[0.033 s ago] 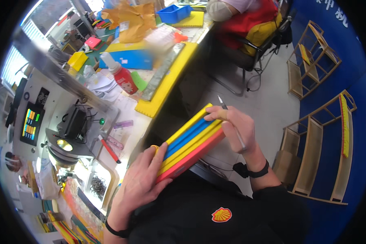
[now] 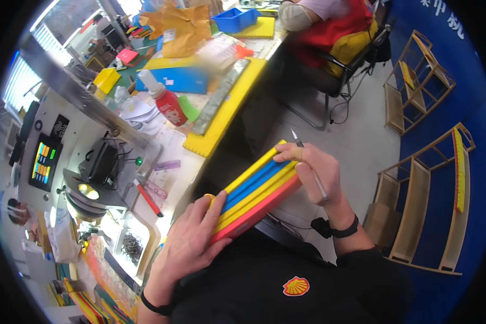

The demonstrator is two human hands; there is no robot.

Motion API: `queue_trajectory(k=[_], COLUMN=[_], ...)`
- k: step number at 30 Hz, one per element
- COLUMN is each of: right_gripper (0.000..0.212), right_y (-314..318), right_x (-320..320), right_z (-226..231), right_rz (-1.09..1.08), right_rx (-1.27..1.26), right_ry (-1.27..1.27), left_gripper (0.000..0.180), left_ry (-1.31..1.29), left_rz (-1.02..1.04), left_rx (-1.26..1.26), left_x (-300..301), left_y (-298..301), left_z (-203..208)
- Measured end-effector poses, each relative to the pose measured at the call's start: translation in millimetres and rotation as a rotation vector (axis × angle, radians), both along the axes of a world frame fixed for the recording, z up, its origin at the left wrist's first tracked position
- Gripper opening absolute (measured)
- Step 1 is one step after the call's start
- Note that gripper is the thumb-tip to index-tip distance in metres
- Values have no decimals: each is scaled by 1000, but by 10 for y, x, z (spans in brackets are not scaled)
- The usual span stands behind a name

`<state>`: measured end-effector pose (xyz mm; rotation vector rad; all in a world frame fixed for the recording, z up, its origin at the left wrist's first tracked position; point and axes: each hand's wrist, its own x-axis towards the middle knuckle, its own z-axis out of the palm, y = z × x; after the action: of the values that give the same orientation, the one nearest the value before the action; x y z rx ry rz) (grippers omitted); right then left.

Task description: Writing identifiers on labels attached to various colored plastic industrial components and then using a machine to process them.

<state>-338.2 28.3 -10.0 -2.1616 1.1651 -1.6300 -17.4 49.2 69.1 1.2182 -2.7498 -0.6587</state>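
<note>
In front of my body is a tilted stack of long foam-like strips (image 2: 255,190), with yellow, blue and yellow layers and a red one nearest me. My left hand (image 2: 191,236) is closed round its lower left end, thumb beneath and fingers over the top. A slim pointed metal tool (image 2: 297,139) lies in my right hand (image 2: 321,170), its tip sticking up past the fingers; whether it is a craft knife or tweezers, I cannot tell. The fingers of that same hand also touch the stack's upper right end.
Left of me, a workbench (image 2: 170,156) bears a red-handled cutter (image 2: 147,198), a red bottle (image 2: 168,102) and a lit machine with a screen (image 2: 43,162). Someone in red (image 2: 337,29) sits on a chair ahead. Wooden racks (image 2: 410,210) stand along the blue wall at right.
</note>
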Motion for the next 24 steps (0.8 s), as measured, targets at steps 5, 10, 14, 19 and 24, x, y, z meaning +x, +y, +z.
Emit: queue_trajectory(k=[5, 10, 14, 19, 24], right_gripper=[21, 35, 38, 53, 63], right_y=[25, -176, -24, -77, -90], right_x=[78, 411, -87, 124, 501], right_z=[13, 213, 123, 121, 120], right_rz=[-24, 93, 119, -95, 313], right_rx=[37, -30, 41, 327, 450], right_ry=[-55, -173, -632, -736, -1009], left_gripper=[96, 97, 97, 97, 96], left_ry=[-19, -6, 137, 495, 618], left_rz=[-15, 11, 130, 223, 256], left_rx=[-5, -10, -12, 59, 180], left_x=[2, 41, 60, -77, -245], left_y=[0, -18, -42, -137, -251], left_z=[-49, -69, -9, -12, 20])
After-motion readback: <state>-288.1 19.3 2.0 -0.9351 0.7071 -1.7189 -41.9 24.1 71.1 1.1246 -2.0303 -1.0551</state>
